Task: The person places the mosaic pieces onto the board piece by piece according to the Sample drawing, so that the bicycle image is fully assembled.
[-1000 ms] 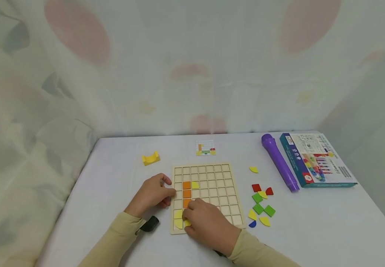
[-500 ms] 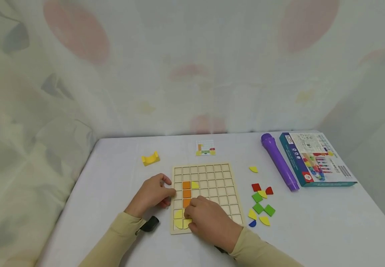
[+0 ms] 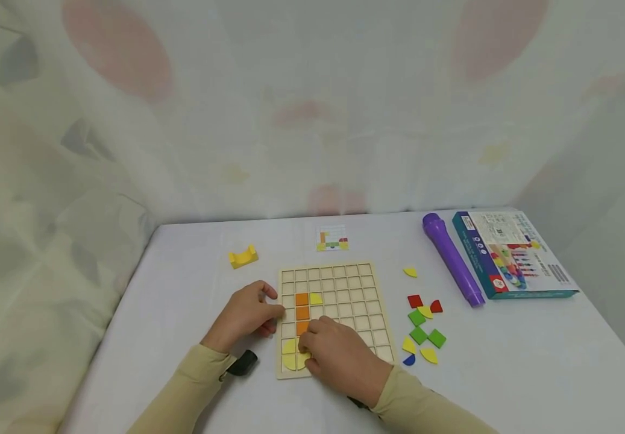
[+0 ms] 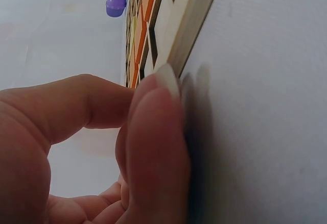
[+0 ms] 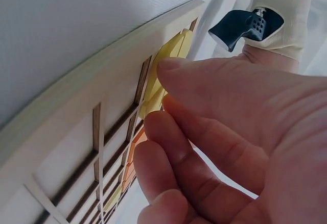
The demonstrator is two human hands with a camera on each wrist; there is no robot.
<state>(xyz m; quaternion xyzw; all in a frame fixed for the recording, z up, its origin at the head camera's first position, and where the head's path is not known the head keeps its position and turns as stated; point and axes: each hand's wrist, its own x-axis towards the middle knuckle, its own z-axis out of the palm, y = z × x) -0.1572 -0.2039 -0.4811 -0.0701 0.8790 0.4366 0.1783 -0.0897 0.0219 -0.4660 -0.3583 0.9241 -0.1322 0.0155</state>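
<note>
A person in tan sleeves works at a white table (image 3: 182, 265), both hands at a wooden board (image 3: 352, 286) cut into square cells. The board lies flat on the near half of the table. The hands are apart from each other. The left hand (image 3: 244, 314) is at the board's left edge, thumb and fingers relaxed with a gap between them, the thumb touching the rim. The right hand (image 3: 342, 355) bends over the near left corner, thumb and fingertips on the yellow pieces (image 3: 288, 361) there; I cannot tell whether it pinches one or only presses. These pieces lie together in neighbouring cells, partly hidden by the fingers. Just above them, three orange squares (image 3: 302, 313) stand in a column, with a yellow quarter (image 3: 316, 298) beside the top one.

Right of the board lie loose pieces: three green squares (image 3: 418, 335), a red square (image 3: 414, 301), a red quarter (image 3: 436, 307), a blue half-circle (image 3: 409, 360) and several more yellow quarters. Beyond those are a purple stick (image 3: 453, 259) and a box (image 3: 518, 256). Behind the board sit a pattern card (image 3: 332, 239) and a curved yellow block (image 3: 243, 257).
</note>
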